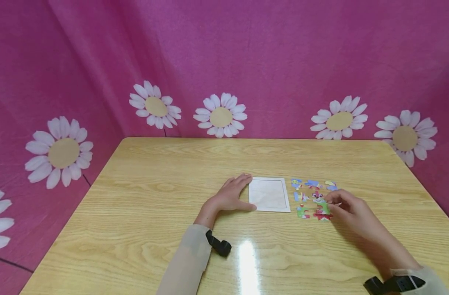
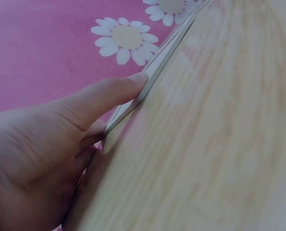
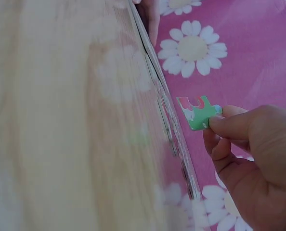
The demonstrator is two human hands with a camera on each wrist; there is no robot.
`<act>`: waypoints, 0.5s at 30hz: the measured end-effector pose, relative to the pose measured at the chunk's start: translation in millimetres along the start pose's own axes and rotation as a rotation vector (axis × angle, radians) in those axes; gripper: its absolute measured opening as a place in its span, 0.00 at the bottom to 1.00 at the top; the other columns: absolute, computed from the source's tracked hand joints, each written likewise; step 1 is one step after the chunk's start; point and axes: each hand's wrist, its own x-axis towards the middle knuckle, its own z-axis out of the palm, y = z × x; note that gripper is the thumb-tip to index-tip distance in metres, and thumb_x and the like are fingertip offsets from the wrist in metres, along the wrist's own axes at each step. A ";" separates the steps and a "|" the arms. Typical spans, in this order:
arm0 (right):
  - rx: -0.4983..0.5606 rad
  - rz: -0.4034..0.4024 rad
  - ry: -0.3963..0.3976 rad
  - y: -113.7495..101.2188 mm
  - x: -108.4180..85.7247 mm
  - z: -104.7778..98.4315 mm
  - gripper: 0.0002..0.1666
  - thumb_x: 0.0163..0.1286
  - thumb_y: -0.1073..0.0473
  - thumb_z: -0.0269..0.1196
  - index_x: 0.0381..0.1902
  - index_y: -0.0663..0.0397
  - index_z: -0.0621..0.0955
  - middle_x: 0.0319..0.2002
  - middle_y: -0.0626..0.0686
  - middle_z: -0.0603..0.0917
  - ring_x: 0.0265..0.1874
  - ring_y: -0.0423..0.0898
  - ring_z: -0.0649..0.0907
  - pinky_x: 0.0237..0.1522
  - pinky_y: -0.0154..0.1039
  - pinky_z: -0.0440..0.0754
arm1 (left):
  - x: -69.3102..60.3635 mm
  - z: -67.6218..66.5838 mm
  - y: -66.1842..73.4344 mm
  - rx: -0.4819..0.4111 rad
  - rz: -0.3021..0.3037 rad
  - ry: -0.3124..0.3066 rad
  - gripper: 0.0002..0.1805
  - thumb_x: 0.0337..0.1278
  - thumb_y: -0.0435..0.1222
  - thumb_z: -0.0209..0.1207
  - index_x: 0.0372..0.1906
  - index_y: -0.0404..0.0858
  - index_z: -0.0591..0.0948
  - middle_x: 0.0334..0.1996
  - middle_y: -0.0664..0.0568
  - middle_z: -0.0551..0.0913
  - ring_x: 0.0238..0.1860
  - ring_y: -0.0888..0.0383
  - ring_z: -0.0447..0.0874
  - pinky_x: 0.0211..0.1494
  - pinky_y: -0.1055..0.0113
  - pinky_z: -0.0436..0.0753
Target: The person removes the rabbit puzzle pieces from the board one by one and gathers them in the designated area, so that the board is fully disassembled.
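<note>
A flat white puzzle board (image 1: 268, 194) with a thin line inside its border lies on the table. My left hand (image 1: 229, 194) rests at its left side, fingers at the upper left corner and thumb (image 2: 128, 89) on the near edge. To the right, several colourful jigsaw pieces (image 1: 302, 213) lie in loose rows on the table. At the right end of those rows my right hand (image 1: 351, 211) pinches a jigsaw piece (image 3: 198, 115) between thumb and fingertips. That piece is green with red and white parts and is held above the tabletop in the right wrist view.
The wooden table (image 1: 165, 184) has a glossy top with a bright reflection near its front. A pink curtain (image 1: 246, 49) with large white flowers hangs behind and at the sides. Each wrist carries a black strap (image 1: 405, 282).
</note>
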 end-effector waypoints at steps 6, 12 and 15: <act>-0.010 0.008 0.028 6.4 -11.6 -11.1 0.13 0.62 0.78 0.62 0.39 0.58 0.80 0.36 0.34 0.80 0.35 0.23 0.77 0.34 0.17 0.75 | 0.5 0.2 -0.3 0.010 -0.001 -0.002 0.53 0.52 0.55 0.67 0.78 0.44 0.53 0.79 0.54 0.50 0.81 0.56 0.41 0.83 0.54 0.43; 0.005 0.011 0.055 16.0 -23.0 -19.4 0.15 0.59 0.81 0.62 0.39 0.61 0.79 0.37 0.30 0.80 0.35 0.22 0.77 0.34 0.16 0.74 | 0.8 0.4 -0.3 0.016 -0.004 -0.003 0.53 0.52 0.55 0.66 0.78 0.45 0.53 0.80 0.55 0.50 0.81 0.57 0.41 0.83 0.55 0.43; 0.000 0.020 0.055 20.5 -26.2 -22.7 0.15 0.59 0.81 0.62 0.39 0.61 0.79 0.37 0.29 0.80 0.34 0.22 0.77 0.34 0.15 0.74 | 0.3 0.3 -0.2 0.013 -0.002 0.000 0.52 0.52 0.55 0.66 0.78 0.45 0.53 0.79 0.55 0.50 0.81 0.57 0.41 0.83 0.54 0.43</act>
